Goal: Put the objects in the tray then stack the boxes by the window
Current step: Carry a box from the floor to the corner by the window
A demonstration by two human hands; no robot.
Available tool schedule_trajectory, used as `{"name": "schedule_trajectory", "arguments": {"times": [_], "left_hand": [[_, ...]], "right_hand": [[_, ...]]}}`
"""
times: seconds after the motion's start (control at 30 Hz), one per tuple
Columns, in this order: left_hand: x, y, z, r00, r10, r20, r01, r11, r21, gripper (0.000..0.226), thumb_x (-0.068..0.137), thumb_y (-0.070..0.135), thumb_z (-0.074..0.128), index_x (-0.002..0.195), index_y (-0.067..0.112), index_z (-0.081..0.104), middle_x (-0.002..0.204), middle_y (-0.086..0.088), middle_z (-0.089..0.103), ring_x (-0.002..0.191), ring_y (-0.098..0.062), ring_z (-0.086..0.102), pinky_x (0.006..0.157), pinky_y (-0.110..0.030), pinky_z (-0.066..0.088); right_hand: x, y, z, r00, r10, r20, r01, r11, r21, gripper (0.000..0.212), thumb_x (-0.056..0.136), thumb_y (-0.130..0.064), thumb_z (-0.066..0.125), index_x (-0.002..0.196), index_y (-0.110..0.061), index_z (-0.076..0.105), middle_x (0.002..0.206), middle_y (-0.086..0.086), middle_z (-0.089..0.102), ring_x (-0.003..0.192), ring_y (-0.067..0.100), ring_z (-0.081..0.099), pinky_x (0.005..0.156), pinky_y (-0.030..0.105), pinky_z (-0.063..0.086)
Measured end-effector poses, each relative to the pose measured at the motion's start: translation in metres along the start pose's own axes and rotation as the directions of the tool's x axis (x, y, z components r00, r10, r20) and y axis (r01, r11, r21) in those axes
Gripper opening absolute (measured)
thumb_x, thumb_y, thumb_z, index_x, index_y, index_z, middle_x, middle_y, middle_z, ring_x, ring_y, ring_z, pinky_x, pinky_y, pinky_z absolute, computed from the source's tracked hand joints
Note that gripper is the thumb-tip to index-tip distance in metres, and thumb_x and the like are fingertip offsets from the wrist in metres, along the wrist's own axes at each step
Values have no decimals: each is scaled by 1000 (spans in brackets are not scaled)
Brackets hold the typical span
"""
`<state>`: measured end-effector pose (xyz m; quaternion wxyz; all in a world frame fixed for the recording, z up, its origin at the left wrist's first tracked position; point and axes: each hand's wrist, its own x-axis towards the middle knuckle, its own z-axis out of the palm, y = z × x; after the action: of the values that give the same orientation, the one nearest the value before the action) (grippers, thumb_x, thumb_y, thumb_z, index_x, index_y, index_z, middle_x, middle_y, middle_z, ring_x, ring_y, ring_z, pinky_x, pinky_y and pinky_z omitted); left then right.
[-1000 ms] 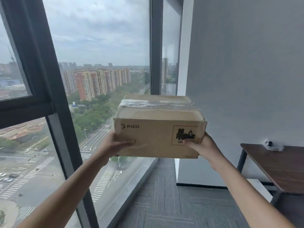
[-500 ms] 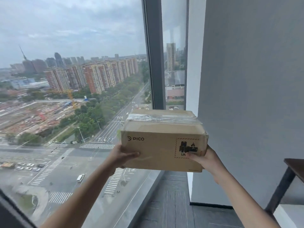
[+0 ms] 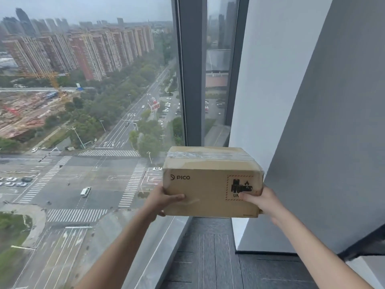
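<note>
Two hands clamp one cardboard box [image 3: 211, 182] from opposite ends, so its weight hangs evenly between them. At 7 o'clock of the box, your left hand [image 3: 161, 202] cups the lower corner, thumb flat across the front face. At 4 o'clock, your right hand [image 3: 263, 202] does likewise, its thumb over the hazard label [image 3: 239, 187]. You hold the box level, taped top up, above the floor [image 3: 208, 257] in the corner beside the window [image 3: 104, 101], apparently ready for lowering. No other boxes show.
</note>
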<state>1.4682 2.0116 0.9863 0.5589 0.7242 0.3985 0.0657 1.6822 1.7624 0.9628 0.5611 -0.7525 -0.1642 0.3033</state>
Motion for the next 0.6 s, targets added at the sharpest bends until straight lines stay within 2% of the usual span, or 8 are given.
{"name": "schedule_trajectory", "arguments": {"times": [0.13,0.27,0.33,0.5,0.6], "left_hand": [[103,-18,3,991,-77,108,75,997,16,49,70,34,86,112,23,62,98,5,70,88,-17,65,67,-42,59],[183,-50,20,974,-179,137,172,983,59,51,68,36,86,111,20,63,103,-2,71,92,-22,65,74,-55,60],[212,-72,35,961,-235,145,227,971,70,48,72,34,85,111,19,62,101,-2,70,91,-21,64,75,-54,59],[279,-141,87,919,-343,192,345,938,22,48,73,26,85,114,19,62,100,1,70,88,-17,65,59,-36,55],[326,-197,134,898,-390,205,400,917,-9,47,73,21,85,113,22,61,102,0,71,84,-16,66,62,-43,57]], "right_hand": [[83,20,19,992,121,-25,-121,993,4,45,72,-25,89,110,-28,67,103,-8,77,101,15,70,78,35,57],[148,63,31,977,213,-31,-212,977,30,49,72,-26,89,115,-28,65,105,-9,77,102,13,69,81,35,56],[176,89,36,965,261,-12,-260,965,26,53,70,-27,89,117,-26,64,108,-6,76,104,13,68,84,34,55],[240,184,36,935,355,12,-355,935,9,61,66,-35,90,119,-27,62,110,-4,75,105,16,68,96,44,54],[279,264,37,916,402,-21,-401,916,32,67,63,-38,89,122,-24,62,112,-3,74,107,18,67,99,48,52]]}}
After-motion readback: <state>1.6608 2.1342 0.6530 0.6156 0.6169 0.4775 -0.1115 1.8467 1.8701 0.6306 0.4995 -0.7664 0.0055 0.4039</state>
